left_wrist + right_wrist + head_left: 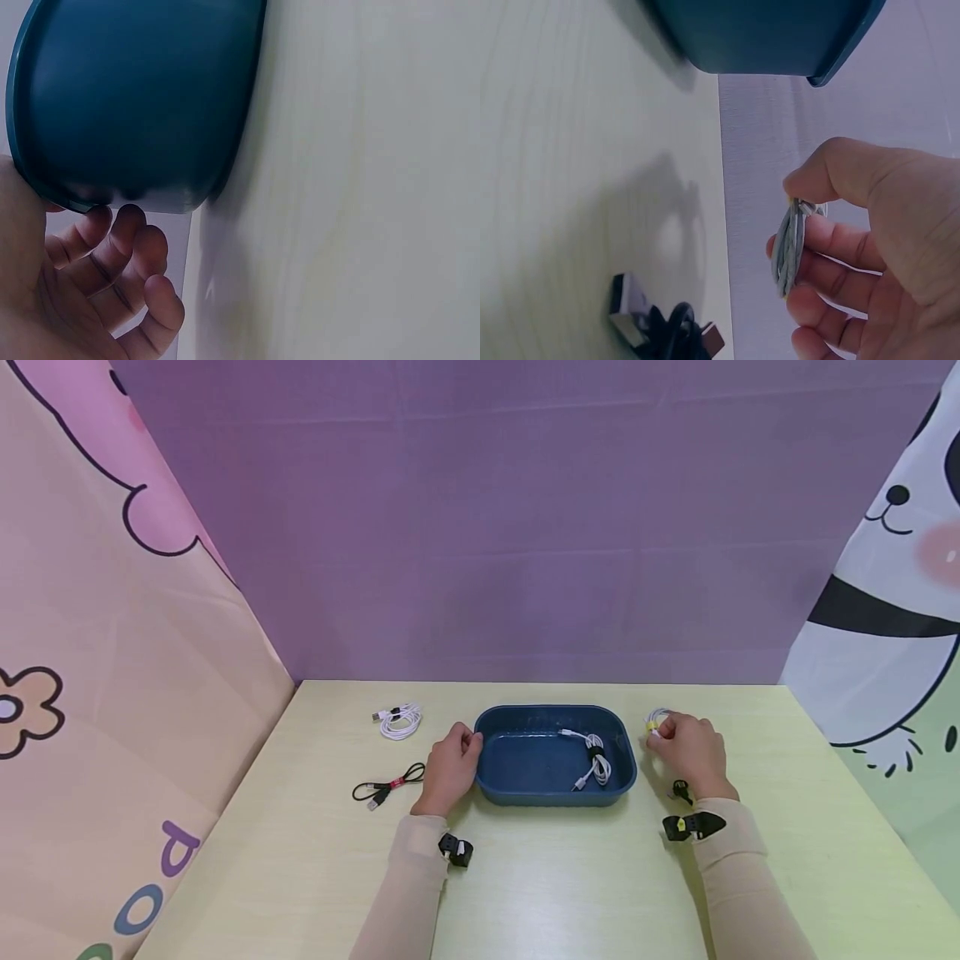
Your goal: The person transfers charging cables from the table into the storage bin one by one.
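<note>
My left hand (450,770) pinches the left rim of a dark blue plastic bin (517,798), its thumb behind the rim and its fingertips against the outer wall. In the left wrist view the bin's wall (142,97) fills the upper left. Inside the bin lies a white charging cable (597,764), coiled and bound with a black strap. To the right of the bin, my right hand (692,752) holds a coiled grey-white cable (789,251) between thumb and fingers, raised off the table. A yellow tie shows on that coil in the head view.
Left of the bin lie a coiled white cable (401,722) and a black cable (382,791) with a red tie. Another black cable (671,330) lies on the table below my right wrist. A purple cloth (525,527) hangs behind the pale wooden table (555,885).
</note>
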`<state>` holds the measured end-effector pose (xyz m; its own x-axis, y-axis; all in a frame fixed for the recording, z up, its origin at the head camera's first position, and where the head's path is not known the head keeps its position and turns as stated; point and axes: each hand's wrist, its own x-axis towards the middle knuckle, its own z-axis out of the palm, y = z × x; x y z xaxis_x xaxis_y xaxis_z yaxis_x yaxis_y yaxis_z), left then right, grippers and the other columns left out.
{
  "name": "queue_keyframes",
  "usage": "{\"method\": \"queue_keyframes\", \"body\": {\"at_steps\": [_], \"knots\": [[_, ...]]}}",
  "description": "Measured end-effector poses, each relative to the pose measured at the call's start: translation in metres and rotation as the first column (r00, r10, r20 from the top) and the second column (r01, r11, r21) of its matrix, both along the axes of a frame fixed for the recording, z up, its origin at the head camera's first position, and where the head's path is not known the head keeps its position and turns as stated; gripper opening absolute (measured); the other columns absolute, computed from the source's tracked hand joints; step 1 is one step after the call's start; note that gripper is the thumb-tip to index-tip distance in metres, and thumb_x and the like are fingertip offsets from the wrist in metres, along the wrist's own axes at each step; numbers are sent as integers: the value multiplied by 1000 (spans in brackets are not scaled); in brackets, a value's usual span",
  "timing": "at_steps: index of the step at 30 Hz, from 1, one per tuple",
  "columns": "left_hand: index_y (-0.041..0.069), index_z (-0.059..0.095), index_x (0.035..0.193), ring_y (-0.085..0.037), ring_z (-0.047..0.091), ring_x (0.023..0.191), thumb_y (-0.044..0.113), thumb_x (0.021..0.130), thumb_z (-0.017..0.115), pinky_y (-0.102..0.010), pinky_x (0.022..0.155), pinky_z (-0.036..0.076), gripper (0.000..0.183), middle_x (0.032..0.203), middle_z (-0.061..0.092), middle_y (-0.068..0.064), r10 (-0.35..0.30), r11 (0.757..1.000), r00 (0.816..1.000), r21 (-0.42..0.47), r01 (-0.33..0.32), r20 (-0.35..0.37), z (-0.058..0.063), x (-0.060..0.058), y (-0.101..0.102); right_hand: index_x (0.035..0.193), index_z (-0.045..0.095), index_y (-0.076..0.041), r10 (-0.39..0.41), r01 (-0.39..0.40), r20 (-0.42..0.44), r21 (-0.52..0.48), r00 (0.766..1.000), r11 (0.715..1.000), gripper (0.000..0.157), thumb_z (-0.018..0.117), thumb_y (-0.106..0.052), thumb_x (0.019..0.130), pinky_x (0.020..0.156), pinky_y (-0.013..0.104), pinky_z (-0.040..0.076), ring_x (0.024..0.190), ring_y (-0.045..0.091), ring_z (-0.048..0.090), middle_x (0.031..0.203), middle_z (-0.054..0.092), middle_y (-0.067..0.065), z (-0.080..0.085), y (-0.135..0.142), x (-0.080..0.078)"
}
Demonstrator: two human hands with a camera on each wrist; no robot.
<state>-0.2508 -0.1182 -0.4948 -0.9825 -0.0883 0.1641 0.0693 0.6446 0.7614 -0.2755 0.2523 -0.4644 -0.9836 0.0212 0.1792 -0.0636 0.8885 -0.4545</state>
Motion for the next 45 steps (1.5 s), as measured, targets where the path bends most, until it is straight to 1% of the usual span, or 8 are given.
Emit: {"method": "queue_keyframes", "body": {"at_steps": [11,17,28,35,45], "knots": [[12,56,95,-17,48,58,32,107,52,-29,55,35,24,71,52,-1,-5,1000,1000,-8,5,-1,2,-1,0,85,64,-9,-5,4,-19,-19,1000,1000,18,69,-26,88,67,37,36,81,32,52,78,65,8,1,-1,-1],[13,56,95,-17,49,60,33,107,51,-29,56,36,24,72,51,0,-2,1000,1000,-10,2,11,1,-1,0,85,64,-8,-2,1,-35,-32,999,999,18,70,-25,88,66,37,36,80,32,53,78,65,8,4,-3,0],[13,56,95,-18,49,60,33,107,52,-29,57,35,24,72,52,-1,1,1000,1000,-6,-1,3,-1,-3,-1,87,64,-6,-4,0,-75,-54,997,999,19,69,-24,89,68,37,34,83,34,51,81,66,13,6,-7,-1],[12,56,95,-18,49,61,33,107,52,-29,57,35,24,72,51,-1,2,1000,1000,-15,-1,15,-1,-3,0,89,64,-5,-9,4,-81,-63,997,998,19,67,-23,88,67,37,34,83,34,51,81,66,13,7,-9,0],[12,56,96,-18,50,62,33,107,52,-29,58,35,24,73,52,-1,4,1000,1000,-19,-3,12,0,-2,0,92,65,-4,-9,2,-84,-77,996,997,19,68,-22,89,68,36,34,84,32,50,86,68,15,11,-12,0]]}}
